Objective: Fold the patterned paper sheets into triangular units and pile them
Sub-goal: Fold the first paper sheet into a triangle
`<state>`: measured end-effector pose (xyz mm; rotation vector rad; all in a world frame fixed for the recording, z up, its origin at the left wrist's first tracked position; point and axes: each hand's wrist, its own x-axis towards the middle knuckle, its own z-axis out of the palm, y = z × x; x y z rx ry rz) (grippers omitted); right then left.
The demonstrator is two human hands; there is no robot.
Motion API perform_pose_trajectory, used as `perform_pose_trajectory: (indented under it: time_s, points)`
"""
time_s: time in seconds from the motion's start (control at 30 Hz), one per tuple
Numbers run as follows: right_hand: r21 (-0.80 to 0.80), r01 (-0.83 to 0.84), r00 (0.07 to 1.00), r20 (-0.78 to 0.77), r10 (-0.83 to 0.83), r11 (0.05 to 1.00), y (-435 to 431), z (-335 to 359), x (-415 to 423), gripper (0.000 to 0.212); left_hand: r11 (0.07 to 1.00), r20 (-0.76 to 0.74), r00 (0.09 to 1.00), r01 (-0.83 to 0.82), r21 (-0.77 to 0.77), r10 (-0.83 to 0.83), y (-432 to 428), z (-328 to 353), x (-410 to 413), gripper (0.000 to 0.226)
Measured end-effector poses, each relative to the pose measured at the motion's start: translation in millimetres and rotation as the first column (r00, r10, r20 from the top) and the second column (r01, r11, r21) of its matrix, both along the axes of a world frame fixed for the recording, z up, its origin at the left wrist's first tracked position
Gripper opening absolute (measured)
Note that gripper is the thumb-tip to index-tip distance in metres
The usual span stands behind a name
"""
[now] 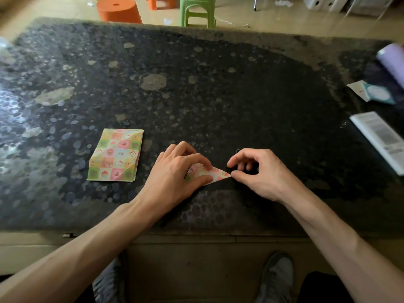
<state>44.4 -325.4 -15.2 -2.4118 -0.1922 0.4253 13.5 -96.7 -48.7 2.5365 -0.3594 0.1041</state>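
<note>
A small stack of patterned paper sheets [115, 155], checked in pink, green and yellow, lies flat on the dark speckled table [218, 95]. To its right a partly folded patterned piece [218, 172] lies on the table, its pointed tip facing right. My left hand [177, 171] covers the piece's left part, with thumb and forefinger pinching it down. My right hand [260, 173] sits at the pointed tip, thumb touching the tip, the other fingers curled above the table.
A booklet [380, 138] and a small card [369, 92] lie at the table's right edge, beside a purple cylinder [391, 60]. Orange stools [119, 9] and a green stool [196, 10] stand on the floor beyond the far edge. My shoes [277, 278] show below the table.
</note>
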Motion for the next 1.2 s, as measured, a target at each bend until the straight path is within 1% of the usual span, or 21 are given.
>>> perform_pose_trajectory:
  time_s: [0.13, 0.23, 0.37, 0.5, 0.57, 0.67, 0.77, 0.93, 1.07, 1.2]
  points:
    - [0.009, 0.004, 1.000, -0.019, -0.004, 1.000, -0.8, 0.9, 1.2, 0.023, 1.000, -0.005, 1.000, -0.003, 0.001, 0.003, -0.1, 0.6, 0.9, 0.029]
    - [0.028, 0.026, 0.999, -0.035, -0.025, 0.999, 0.1, 0.6, 2.7, 0.018, 1.000, -0.006, 1.000, -0.004, -0.008, 0.004, -0.3, 0.0, -0.2, 0.028]
    - [-0.022, 0.020, 1.000, 0.008, -0.019, 1.000, 4.0, -0.9, -0.5, 0.019, 1.000, 0.005, 1.000, -0.007, -0.005, 0.007, -0.5, -0.1, 0.1, 0.028]
    - [0.007, 0.054, 0.999, 0.005, -0.054, 0.998, 5.1, -0.7, 0.2, 0.014, 1.000, 0.005, 1.000, -0.001, -0.013, 0.001, -0.8, 0.1, -0.2, 0.028]
    - [0.006, 0.078, 0.997, 0.027, -0.078, 0.997, 9.1, -2.6, -3.0, 0.020, 1.000, 0.011, 1.000, 0.002, -0.013, -0.001, -0.7, -0.2, 0.0, 0.028]
    - [-0.060, 0.079, 0.990, 0.124, -0.071, 0.995, 15.2, -8.1, -9.5, 0.035, 1.000, 0.011, 1.000, 0.005, -0.023, -0.005, -1.1, -1.0, 0.6, 0.029]
    - [-0.083, 0.080, 0.985, 0.157, -0.066, 0.993, 18.1, -11.3, -11.3, 0.040, 0.999, 0.023, 1.000, 0.004, -0.036, -0.004, -1.3, -1.3, 0.4, 0.032]
    - [-0.111, 0.066, 0.984, 0.171, -0.046, 0.992, 19.8, -9.8, -12.5, 0.041, 0.999, 0.019, 1.000, 0.013, -0.031, -0.012, -0.8, -0.7, 0.7, 0.037]
    - [-0.143, 0.041, 0.984, 0.178, -0.015, 0.989, 19.7, -8.3, -14.0, 0.038, 1.000, 0.017, 1.000, 0.012, -0.024, -0.012, -0.8, 0.1, 0.3, 0.034]
    - [-0.093, 0.048, 0.990, 0.133, -0.035, 0.995, 17.4, -9.3, -12.3, 0.032, 1.000, 0.011, 1.000, 0.008, -0.004, -0.008, -0.4, 0.2, 0.7, 0.028]
